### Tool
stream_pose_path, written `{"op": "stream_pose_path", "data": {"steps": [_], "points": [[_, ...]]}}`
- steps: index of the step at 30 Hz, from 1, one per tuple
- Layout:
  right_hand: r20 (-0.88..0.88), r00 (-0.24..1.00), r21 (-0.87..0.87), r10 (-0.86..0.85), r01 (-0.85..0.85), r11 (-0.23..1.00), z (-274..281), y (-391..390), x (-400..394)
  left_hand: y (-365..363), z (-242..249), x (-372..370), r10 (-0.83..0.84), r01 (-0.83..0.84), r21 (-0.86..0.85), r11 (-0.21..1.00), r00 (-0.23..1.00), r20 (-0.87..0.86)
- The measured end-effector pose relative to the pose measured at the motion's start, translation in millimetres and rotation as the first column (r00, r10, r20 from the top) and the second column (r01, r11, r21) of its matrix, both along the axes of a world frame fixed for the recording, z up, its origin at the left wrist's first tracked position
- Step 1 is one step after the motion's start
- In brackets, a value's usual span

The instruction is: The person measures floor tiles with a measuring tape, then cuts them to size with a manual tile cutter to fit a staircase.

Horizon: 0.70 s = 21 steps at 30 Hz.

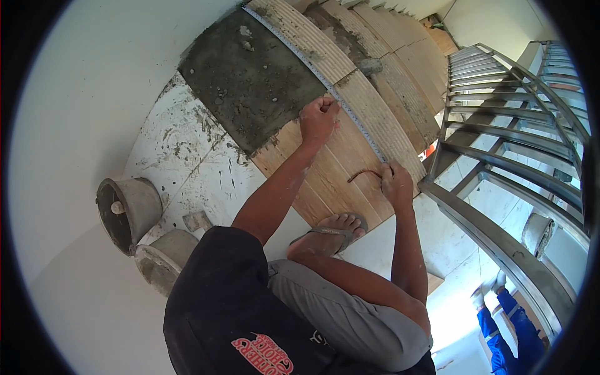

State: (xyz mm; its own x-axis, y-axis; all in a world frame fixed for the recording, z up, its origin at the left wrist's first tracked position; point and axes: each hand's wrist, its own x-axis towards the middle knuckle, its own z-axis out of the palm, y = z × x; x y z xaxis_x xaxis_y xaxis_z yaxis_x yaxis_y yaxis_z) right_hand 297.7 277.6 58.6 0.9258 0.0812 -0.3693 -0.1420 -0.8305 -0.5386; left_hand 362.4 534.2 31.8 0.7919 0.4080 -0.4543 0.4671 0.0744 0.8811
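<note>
Both hands, left [319, 119] and right [396, 182], grip a metal straightedge [312, 69] (long axis along the step edge)

left hand [319, 119] fisted on wood-look tile [331, 175] | right hand [396, 182] pinching bent wire [364, 174] — metal straightedge [325, 81] alongside

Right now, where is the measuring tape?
In the head view, the measuring tape runs along the stair tread's front edge, between the left hand and the right hand, beside the wet mortar patch.
</note>
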Motion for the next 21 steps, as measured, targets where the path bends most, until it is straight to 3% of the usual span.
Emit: {"op": "stream_pose_path", "data": {"steps": [9, 11, 12, 14, 17, 21], "points": [[-0.044, 0.999, -0.051, -0.007, 0.005, 0.999, -1.8, 2.4, 5.1, -5.3, -4.4, -3.9, 0.06, -0.065, 0.05, 0.997, 0.993, 0.102], [-0.026, 1.0, -0.055, 0.003, -0.004, 0.998, -0.8, 3.0, 5.2, -4.7, -18.2, -9.2, -0.052, -0.004, 0.273, 0.962, 0.979, 0.199], [-0.008, 1.0, -0.059, 0.008, -0.009, 0.998, -0.1, 3.3, 5.1, -4.3, -19.3, -10.2, -0.051, -0.005, 0.272, 0.962, 0.979, 0.198], [0.002, 1.0, -0.068, 0.016, -0.016, 0.998, -1.3, 3.4, 4.7, -2.9, -22.0, -12.7, -0.173, 0.043, 0.473, 0.88, 0.957, 0.233], [0.007, 1.0, -0.07, 0.021, -0.02, 0.997, -3.6, 2.6, 3.7, -1.0, -20.0, -14.2, -0.246, 0.066, 0.565, 0.823, 0.937, 0.249], [-0.003, 1.0, -0.066, 0.031, -0.031, 0.997, 3.9, 4.7, 4.6, -0.7, -10.4, -12.9, -0.231, 0.103, 0.505, 0.857, 0.953, 0.197]]}}
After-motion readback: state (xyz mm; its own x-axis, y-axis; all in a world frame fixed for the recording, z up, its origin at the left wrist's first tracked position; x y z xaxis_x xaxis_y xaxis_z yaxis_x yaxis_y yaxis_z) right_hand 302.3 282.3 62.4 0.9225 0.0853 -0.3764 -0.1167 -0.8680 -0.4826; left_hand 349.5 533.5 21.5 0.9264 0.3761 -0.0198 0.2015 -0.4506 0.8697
